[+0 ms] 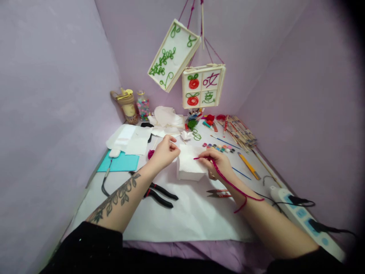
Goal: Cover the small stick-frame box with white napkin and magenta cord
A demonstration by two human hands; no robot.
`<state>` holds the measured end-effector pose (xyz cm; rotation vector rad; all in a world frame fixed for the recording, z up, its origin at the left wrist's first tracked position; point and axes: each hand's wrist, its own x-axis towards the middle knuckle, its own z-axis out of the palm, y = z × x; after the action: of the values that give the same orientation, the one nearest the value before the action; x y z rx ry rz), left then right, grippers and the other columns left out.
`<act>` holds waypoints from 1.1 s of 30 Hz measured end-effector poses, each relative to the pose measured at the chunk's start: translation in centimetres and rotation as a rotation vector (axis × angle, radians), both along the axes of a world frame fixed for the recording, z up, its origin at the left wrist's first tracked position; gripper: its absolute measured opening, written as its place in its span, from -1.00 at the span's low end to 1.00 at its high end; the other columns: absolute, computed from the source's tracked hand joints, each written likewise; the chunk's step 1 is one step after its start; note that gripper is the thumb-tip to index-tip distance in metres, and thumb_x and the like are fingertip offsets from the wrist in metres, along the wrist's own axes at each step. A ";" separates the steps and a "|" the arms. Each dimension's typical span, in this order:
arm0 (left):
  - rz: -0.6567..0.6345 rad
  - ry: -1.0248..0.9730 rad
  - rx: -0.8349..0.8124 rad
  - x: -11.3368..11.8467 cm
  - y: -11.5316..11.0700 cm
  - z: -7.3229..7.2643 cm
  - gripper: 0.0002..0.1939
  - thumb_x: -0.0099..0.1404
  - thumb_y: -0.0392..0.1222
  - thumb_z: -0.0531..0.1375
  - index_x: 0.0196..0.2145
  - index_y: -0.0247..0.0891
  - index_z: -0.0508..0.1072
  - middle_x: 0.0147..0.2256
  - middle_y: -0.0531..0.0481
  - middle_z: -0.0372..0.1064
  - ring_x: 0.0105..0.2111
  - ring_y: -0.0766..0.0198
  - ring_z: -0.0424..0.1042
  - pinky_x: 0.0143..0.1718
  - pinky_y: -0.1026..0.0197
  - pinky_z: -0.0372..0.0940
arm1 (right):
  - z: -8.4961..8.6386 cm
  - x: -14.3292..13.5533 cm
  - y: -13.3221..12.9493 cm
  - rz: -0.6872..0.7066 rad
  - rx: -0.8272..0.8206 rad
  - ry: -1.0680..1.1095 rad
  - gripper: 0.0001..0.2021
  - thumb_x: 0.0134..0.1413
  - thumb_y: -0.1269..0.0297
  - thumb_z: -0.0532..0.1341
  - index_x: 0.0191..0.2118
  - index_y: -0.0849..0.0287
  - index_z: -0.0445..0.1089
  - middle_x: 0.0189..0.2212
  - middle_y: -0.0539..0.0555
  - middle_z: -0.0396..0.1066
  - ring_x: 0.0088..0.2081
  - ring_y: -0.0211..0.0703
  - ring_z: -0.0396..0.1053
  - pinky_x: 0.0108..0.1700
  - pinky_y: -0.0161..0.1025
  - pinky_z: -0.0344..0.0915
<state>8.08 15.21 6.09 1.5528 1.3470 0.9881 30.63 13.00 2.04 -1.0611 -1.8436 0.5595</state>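
My left hand is curled loosely, fingertips pinched at the edge of the white folded tissue stack; what it grips, I cannot tell. My right hand pinches a magenta yarn strand over the stack; its tail trails along my forearm. A clear jar of coloured beads stands by the back wall. Black-handled pliers lie on open white counter before me

Both forearms reach forward, bare below dark sleeves, the left one tattooed with leaves. The left hand is curled, fingers bent inward. The right hand is palm down, its fingers pinched together.
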 end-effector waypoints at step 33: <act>-0.301 -0.100 -0.119 -1.2 5.0 -2.9 -0.75 0.14 -0.03 0.16 -0.52 -0.27 0.43 -0.55 0.08 0.25 -0.51 0.35 0.20 -0.46 0.28 0.10 | 0.2 0.2 -0.3 -0.112 -0.099 -0.108 -0.94 0.13 0.27 0.29 -0.35 0.03 0.52 -0.40 0.07 0.41 -0.32 -0.07 0.35 -0.25 -0.14 0.31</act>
<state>6.88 20.18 3.20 1.5398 1.0459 0.7741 30.84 12.75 2.21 -1.2740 -1.8516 0.5411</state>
